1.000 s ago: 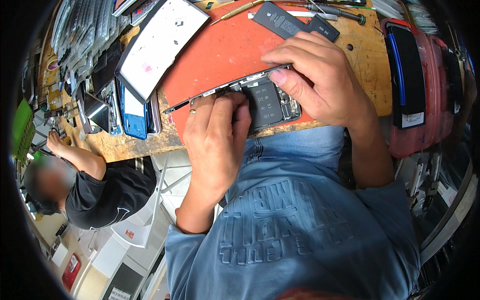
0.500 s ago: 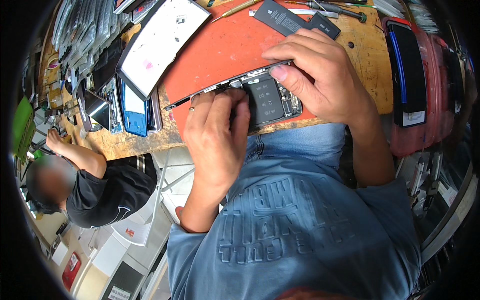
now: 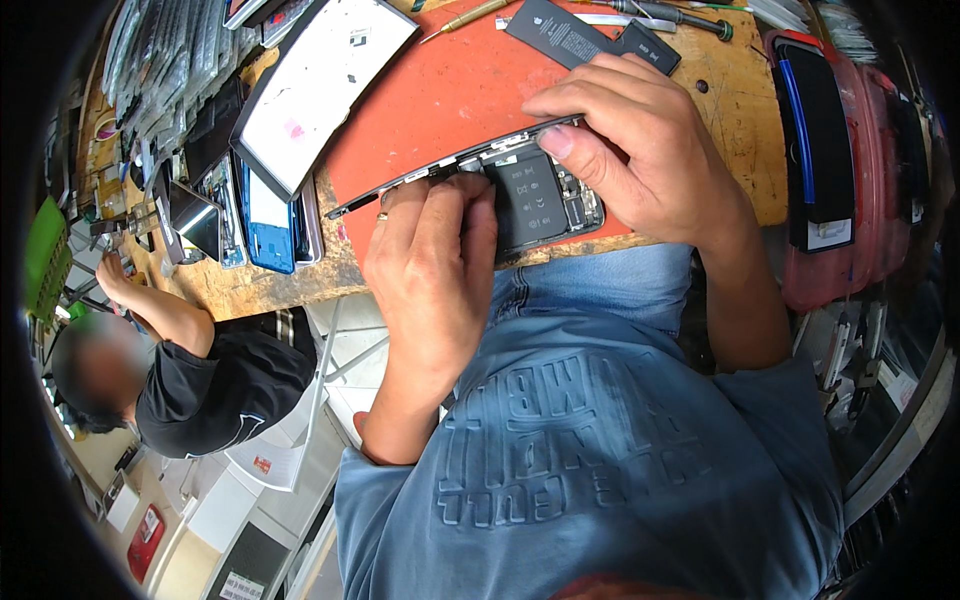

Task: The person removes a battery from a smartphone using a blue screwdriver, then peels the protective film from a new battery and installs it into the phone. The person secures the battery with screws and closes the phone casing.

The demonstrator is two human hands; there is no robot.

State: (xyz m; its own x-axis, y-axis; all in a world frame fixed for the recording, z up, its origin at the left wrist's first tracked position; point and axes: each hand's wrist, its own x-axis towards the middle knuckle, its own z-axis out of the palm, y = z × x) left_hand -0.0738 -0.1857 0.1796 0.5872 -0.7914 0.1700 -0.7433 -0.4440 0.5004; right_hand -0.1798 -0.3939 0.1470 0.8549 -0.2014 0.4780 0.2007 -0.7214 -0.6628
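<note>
Opened smartphone at the front of a wooden workbench [image 3: 270, 285], seen from above. At far left, a co-worker [image 3: 215, 390] sits beyond the bench's side, one forearm raised toward it. Clear plastic sleeves [image 3: 170, 70], a blue phone housing [image 3: 268, 240] and a tilted white board [image 3: 335, 85] crowd the left of the work area. The widest open span of the orange-red mat [image 3: 430, 110] extends from this board to the right hand, on the far side of the phone; on the near side only a narrow margin separates the phone from the bench's front edge.

The left hand [image 3: 425, 255], a ring on one finger, reaches over the phone's left part with fingers bent inward; its fingertips are hidden, and whether they grip anything cannot be told. The smartphone [image 3: 545, 205] lies between the two hands, its black battery [image 3: 522, 190] exposed. A thin raised panel [image 3: 470, 160] stands along its far long side, nearly edge-on. Both long axes run left to right, slanting so that the right end lies farther from the person. The right hand [image 3: 645, 150] pinches the panel's right end, thumb on the near face. Just beyond that hand rests a loose battery [image 3: 565, 40]; at far right stands a translucent red case [image 3: 800, 275].
</note>
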